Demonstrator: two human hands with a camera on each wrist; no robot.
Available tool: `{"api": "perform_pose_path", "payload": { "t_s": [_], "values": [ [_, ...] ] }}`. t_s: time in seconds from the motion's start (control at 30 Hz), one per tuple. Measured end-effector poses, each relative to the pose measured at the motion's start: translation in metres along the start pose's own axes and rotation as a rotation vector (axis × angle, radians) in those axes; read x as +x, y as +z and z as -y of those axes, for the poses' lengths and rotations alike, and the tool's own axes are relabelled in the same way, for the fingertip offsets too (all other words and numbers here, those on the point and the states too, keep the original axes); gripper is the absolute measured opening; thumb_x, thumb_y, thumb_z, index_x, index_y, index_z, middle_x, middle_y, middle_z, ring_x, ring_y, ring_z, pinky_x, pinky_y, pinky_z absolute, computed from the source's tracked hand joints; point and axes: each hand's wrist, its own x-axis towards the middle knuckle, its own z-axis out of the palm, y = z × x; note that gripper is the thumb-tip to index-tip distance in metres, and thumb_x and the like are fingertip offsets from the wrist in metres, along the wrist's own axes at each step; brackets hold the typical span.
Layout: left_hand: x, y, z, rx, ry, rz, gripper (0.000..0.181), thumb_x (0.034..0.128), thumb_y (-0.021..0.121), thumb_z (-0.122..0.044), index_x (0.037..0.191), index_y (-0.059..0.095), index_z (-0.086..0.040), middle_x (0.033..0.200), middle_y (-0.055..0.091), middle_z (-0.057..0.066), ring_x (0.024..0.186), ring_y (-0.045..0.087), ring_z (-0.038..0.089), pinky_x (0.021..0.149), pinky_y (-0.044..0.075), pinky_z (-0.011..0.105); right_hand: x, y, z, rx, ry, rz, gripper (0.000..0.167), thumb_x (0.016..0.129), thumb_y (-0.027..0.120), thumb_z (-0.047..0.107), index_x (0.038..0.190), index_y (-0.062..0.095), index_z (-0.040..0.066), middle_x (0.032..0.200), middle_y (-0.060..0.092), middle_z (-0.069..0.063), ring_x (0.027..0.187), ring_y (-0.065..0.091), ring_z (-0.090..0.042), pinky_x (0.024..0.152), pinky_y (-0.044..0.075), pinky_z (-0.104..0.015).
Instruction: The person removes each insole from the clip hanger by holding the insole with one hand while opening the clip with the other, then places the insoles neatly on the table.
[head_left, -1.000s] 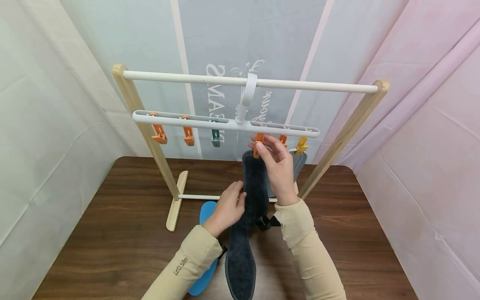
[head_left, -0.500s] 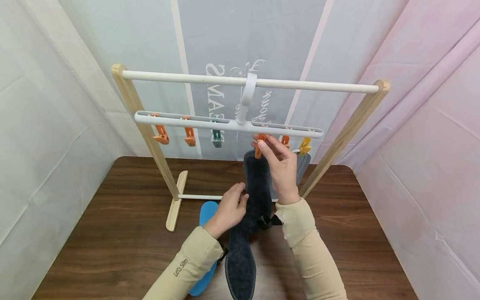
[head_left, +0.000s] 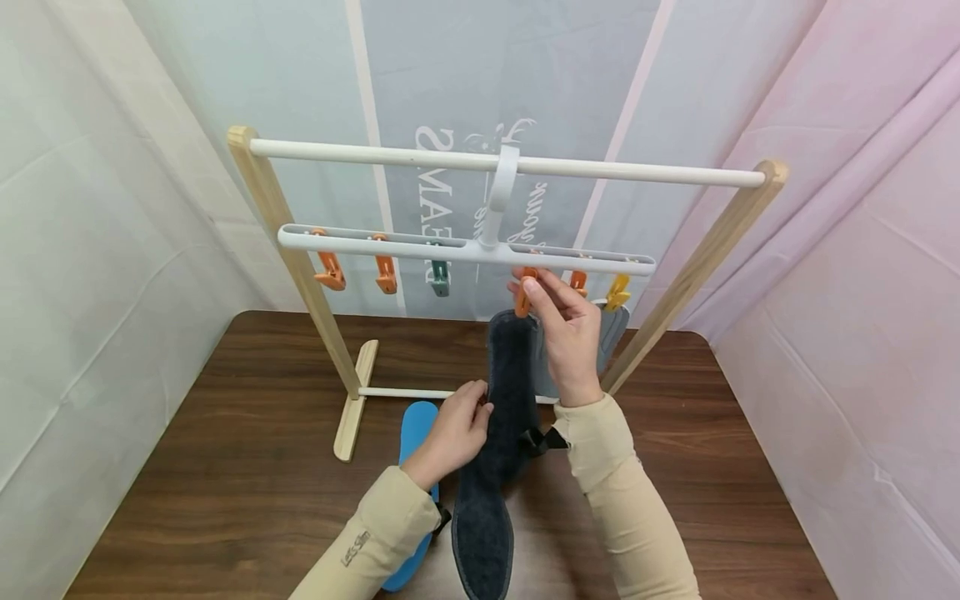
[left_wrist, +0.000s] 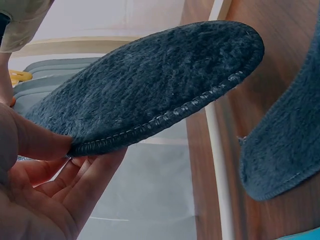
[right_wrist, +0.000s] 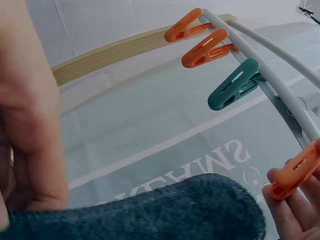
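Observation:
My left hand [head_left: 453, 429] pinches the edge of a dark fuzzy insole [head_left: 512, 375], thumb above and fingers beneath in the left wrist view. The insole stands tilted, its rounded end just below an orange clothespin [head_left: 526, 293]. That clothespin hangs from a white hanger [head_left: 375, 245], and my right hand [head_left: 566, 342] squeezes it between thumb and fingers. In the right wrist view the insole's end [right_wrist: 220, 210] is apart from the clothespin. A second dark insole [head_left: 483, 537] lies on the table below, partly hidden by the held one.
A grey insole [head_left: 613, 333] hangs under the yellow clothespin [head_left: 617, 293] at right. Two orange clothespins and a green one [head_left: 439, 278] hang on the left half. A blue insole [head_left: 417, 429] lies under my left arm. The wooden rack [head_left: 697, 275] holds the hanger.
The held insole's top end has dropped slightly away from the clothespin. My right hand and the hanger have shifted a little to the right; the head view has also moved slightly.

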Motion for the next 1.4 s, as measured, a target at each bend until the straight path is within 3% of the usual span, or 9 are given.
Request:
{"api": "perform_pose_path", "payload": {
  "t_s": [0.43,0.77,0.97,1.23,1.4],
  "values": [
    [-0.017,0.003,0.011,0.020,0.006,-0.008,0.013,0.0973,0.050,-0.001,0.085,0.048,-0.005,0.074,0.041,0.001,0.055,0.034,0.009,0.053,0.031,0.022,0.001,0.000,-0.003,-0.020,-0.025,0.014,0.029,0.096,0.058,0.007,0.122,0.062,-0.005,0.111,0.070,-0.013,0.098,0.070,-0.026,0.089,0.054,-0.039],
    [-0.026,0.002,0.013,-0.021,-0.051,0.016,0.013,0.0978,0.049,-0.002,0.085,0.047,-0.004,0.073,0.040,0.002,0.055,0.034,0.010,0.053,0.030,0.022,0.002,-0.001,-0.004,-0.014,-0.026,0.022,0.030,0.095,0.059,0.007,0.122,0.062,-0.005,0.111,0.070,-0.014,0.099,0.069,-0.031,0.090,0.052,-0.046],
    [-0.033,0.003,0.013,-0.045,-0.084,0.048,0.010,0.0977,0.050,-0.002,0.088,0.050,-0.003,0.078,0.046,0.003,0.060,0.040,0.011,0.055,0.034,0.024,0.001,-0.001,-0.003,-0.026,-0.011,0.031,0.036,0.095,0.060,0.010,0.125,0.057,-0.010,0.113,0.070,-0.012,0.101,0.069,-0.029,0.090,0.054,-0.037],
    [-0.040,0.004,0.017,-0.097,-0.117,0.069,0.007,0.0978,0.050,-0.003,0.091,0.051,-0.003,0.080,0.048,0.004,0.066,0.042,0.014,0.058,0.036,0.027,-0.002,0.000,-0.001,-0.025,0.017,0.014,0.035,0.094,0.060,0.007,0.128,0.058,0.000,0.117,0.069,-0.007,0.107,0.066,-0.028,0.096,0.050,-0.034],
    [-0.043,0.006,0.020,-0.099,-0.130,0.067,0.008,0.0974,0.050,-0.002,0.089,0.050,-0.003,0.078,0.047,0.004,0.063,0.041,0.012,0.057,0.035,0.026,-0.003,-0.002,0.000,-0.007,0.045,0.009,0.036,0.094,0.060,0.007,0.129,0.057,0.000,0.122,0.066,-0.013,0.109,0.065,-0.024,0.095,0.050,-0.033]
  ]
}}
